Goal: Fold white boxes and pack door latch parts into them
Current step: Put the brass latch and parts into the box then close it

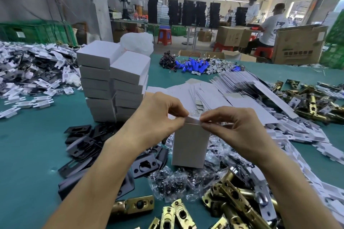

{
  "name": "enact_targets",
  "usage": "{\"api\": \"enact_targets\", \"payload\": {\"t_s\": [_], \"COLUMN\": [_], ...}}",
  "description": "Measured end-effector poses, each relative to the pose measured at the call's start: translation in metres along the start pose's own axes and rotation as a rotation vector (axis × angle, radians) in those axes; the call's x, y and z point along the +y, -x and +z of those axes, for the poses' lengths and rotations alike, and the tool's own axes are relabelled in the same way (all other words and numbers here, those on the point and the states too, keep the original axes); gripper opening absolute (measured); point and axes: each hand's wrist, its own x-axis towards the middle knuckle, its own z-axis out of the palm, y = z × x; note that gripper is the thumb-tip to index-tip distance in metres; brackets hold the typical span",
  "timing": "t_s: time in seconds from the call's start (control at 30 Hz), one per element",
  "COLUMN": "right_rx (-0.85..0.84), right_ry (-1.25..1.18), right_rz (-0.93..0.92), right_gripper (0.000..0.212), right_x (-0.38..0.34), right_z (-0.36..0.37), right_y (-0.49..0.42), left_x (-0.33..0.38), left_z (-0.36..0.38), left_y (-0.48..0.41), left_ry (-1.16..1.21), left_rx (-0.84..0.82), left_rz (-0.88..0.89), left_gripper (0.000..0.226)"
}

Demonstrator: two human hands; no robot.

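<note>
Teal table (pixel 28 145) is loaded with parts. At far left a heap of white plastic pieces (pixel 37 72) is seen. Next to it two stacks of folded boxes (pixel 113 80) are piled, so a fair share of the job is judged done. Black plates (pixel 83 143) are scattered in front of the stacks. Left hand (pixel 158 117) is curled, with the top flap of the white box (pixel 189 145) pinched at its left corner. Right hand (pixel 229 126) is pinched on the same flap at the right corner. White box is held upright at centre, with its base set on bagged screws (pixel 186 178), just behind brass latches (pixel 232 201). Long axis is vertical, flap end up, broad face turned to the camera. Contents cannot be told; closing the top is judged the step in hand. Further right, flat blanks (pixel 232 87) are fanned out unfolded, so plenty is judged left.
</note>
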Motion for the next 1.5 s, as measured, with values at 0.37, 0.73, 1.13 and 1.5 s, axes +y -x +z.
{"api": "enact_targets", "payload": {"t_s": [0.37,0.73,1.13,1.5], "right_rx": [-0.064,-0.131,-0.054,0.228], "right_ry": [-0.051,-0.026,-0.298,-0.531], "right_rz": [0.026,0.001,0.135,0.327], "right_gripper": [0.028,0.047,0.033,0.041], "right_x": [0.002,-0.001,0.014,0.016], "right_z": [-0.001,0.000,0.001,0.006], "right_y": [0.000,0.001,0.001,-0.004], "left_x": [-0.014,-0.010,-0.028,-0.043], "left_z": [-0.003,-0.006,0.011,0.029], "left_y": [-0.002,0.002,-0.004,-0.003], "left_ry": [0.330,0.119,0.309,0.668], "left_rx": [-0.120,-0.226,-0.183,-0.369], "left_rz": [-0.106,-0.069,-0.192,-0.508], "left_gripper": [0.014,0.015,0.045,0.032]}}
